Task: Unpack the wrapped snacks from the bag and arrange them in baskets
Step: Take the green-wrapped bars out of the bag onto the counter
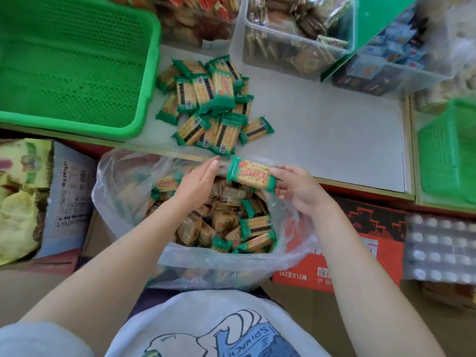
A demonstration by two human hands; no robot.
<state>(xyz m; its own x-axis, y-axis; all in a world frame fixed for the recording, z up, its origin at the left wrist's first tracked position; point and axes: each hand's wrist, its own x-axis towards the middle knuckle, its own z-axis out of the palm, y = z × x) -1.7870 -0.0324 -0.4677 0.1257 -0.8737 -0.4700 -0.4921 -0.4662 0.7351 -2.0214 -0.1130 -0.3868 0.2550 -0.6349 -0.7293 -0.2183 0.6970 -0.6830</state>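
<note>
At the upper left of the frame a large green basket [72, 60] sits on the grey shelf [334, 140], its mesh floor bare. Below it, at the left edge, stands a carton with yellow packaging [23, 199]. Just right of the basket, a loose pile of green-wrapped cracker packs [208, 104] lies on the shelf, some overlapping. Lower centre, a clear plastic bag [123, 181] gapes open, holding many more wrapped packs [231, 228] in green and tan. The left hand [199, 180] reaches over the bag's mouth with fingers straight and together, fingertips at the bag's far rim, gripping nothing visible. Right of it, the right hand [296, 189] pinches 1 cracker pack [251, 175] by its right end between thumb and fingers, holding it above the bag, near the shelf's front edge. In the upper centre a clear bin [296, 34] holds brown snacks. A red carton [360, 243] sits at lower right, and a smaller green basket [450, 150] stands at the right edge
</note>
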